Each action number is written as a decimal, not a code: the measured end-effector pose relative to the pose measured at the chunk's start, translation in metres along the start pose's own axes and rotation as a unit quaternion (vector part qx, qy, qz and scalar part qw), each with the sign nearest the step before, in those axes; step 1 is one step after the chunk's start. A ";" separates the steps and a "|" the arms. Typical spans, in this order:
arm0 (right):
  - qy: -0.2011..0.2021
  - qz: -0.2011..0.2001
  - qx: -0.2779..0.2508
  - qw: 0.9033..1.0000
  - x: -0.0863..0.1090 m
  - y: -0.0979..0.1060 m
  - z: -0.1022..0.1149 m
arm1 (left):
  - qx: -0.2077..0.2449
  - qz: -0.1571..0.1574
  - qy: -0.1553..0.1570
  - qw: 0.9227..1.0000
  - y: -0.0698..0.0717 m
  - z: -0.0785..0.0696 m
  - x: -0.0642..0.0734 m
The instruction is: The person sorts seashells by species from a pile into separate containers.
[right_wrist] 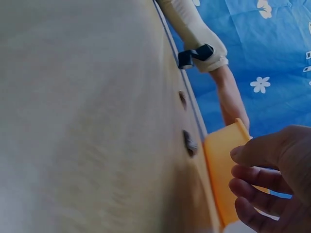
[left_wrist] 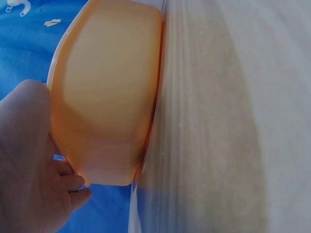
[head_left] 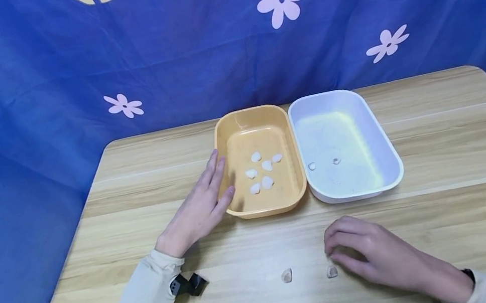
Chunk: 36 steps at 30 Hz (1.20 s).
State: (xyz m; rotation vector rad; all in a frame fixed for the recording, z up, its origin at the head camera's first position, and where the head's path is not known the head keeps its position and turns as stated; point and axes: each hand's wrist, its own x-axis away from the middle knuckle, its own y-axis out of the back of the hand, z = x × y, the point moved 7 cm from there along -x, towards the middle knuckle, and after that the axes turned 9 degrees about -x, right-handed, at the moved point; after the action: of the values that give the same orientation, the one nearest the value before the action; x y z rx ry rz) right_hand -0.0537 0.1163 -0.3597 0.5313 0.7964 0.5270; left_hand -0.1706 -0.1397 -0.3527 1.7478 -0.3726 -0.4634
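My left hand (head_left: 199, 205) lies along the left rim of an orange tray (head_left: 241, 214), its fingers extended; the left wrist view shows the thumb against the rim. Inside that tray are several small white shells (head_left: 267, 183). Over the wood table, my right hand (head_left: 373, 251) hovers with loosely bent fingers; the right wrist view shows a gap between thumb and fingers and nothing held. Just beside its thumb lies a brownish shell (head_left: 332, 271), and farther left a second brownish shell (head_left: 287, 275). Both shells also appear in the right wrist view, the nearer shell (right_wrist: 190, 143) looking dark.
A white tray (head_left: 357, 195) stands against the orange tray's right side. Two small shells lie in it, a pale shell (head_left: 312, 166) and a brownish-edged shell (head_left: 337, 161). Behind the table (head_left: 452, 146) hangs a blue cloth (head_left: 203, 50) with white flowers.
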 end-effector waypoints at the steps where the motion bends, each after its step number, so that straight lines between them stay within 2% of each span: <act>1: 0.004 0.000 -0.005 1.000 0.001 -0.002 0.001 | 0.000 0.001 0.001 1.000 0.001 0.000 0.001; 8: 0.007 0.003 -0.003 1.000 0.009 -0.011 -0.001 | -0.001 -0.002 0.001 1.000 0.000 0.000 0.001; 17: -0.014 0.023 0.022 0.999 0.014 -0.014 -0.001 | -0.001 -0.005 0.000 1.000 0.001 0.000 0.001; 28: -0.016 0.047 0.039 0.998 0.012 -0.014 0.001 | -0.001 -0.005 -0.005 1.000 0.004 -0.001 0.001; 36: -0.006 0.049 0.048 0.998 0.010 -0.014 0.004 | -0.001 -0.002 -0.006 1.000 0.006 0.000 0.001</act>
State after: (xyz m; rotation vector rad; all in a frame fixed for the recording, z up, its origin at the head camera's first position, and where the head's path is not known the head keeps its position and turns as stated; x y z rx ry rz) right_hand -0.0413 0.1110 -0.3711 0.6642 0.7899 0.5781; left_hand -0.1695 -0.1413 -0.3470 1.7440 -0.3772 -0.4770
